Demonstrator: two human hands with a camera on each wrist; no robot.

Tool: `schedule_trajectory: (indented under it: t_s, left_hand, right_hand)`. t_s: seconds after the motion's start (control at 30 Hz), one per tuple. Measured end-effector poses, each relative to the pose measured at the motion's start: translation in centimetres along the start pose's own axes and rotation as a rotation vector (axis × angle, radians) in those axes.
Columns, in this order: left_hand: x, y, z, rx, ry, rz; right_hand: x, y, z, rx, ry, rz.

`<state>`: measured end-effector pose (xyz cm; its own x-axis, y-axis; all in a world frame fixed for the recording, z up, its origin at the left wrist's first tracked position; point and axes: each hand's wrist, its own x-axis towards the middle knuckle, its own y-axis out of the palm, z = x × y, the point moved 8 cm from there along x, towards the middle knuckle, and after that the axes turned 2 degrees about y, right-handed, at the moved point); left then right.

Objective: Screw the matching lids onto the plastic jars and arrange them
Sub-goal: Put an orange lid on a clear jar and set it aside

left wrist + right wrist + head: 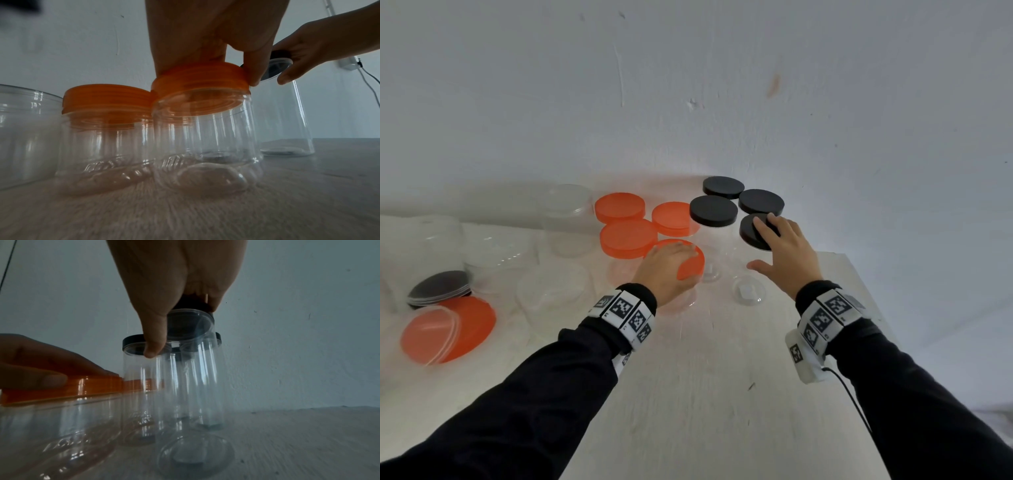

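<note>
My left hand (671,270) grips the orange lid (692,266) of a short clear jar (205,138) from above, thumb on the lid's right edge. In the left wrist view this jar leans, lid (201,78) on. My right hand (784,253) lies over the black lid (751,233) of a tall clear jar (191,386). Its fingers curl over the lid's far edge and its thumb reaches down the near side. That jar also leans, its base toward me.
Three more orange-lidded jars (628,236) and three black-lidded jars (714,210) stand grouped by the wall. Open clear jars (568,219) sit at the left, with a loose black lid (440,287) and a loose orange lid (448,329). The table's right edge (859,274) is close.
</note>
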<state>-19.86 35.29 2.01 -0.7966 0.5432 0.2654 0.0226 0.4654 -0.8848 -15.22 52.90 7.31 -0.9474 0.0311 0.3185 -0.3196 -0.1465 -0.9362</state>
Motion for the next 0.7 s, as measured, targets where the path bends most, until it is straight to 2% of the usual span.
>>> schedule_trajectory:
  t_s: [0.2, 0.43, 0.5, 0.6, 0.7]
  left_hand:
    - [-0.3, 0.0, 0.0, 0.017, 0.016, -0.027]
    - [-0.4, -0.1, -0.4, 0.004, 0.008, 0.002]
    - [-0.8, -0.7, -0.6, -0.075, 0.032, -0.056]
    - [-2.2, -3.1, -0.8, -0.230, 0.073, -0.237]
    - [-4.5, -5.3, -1.1, -0.268, 0.115, -0.325]
  right_hand:
    - [0.3, 0.4, 0.1, 0.017, -0.028, -0.080]
    - [0.4, 0.6, 0.2, -0.019, -0.038, -0.085]
    - [0.5, 0.7, 0.3, -0.037, -0.032, -0.079]
    - [0.4, 0.7, 0.5, -0.063, -0.049, -0.082]
    - [0.7, 0.8, 1.1, -0.128, -0.063, -0.024]
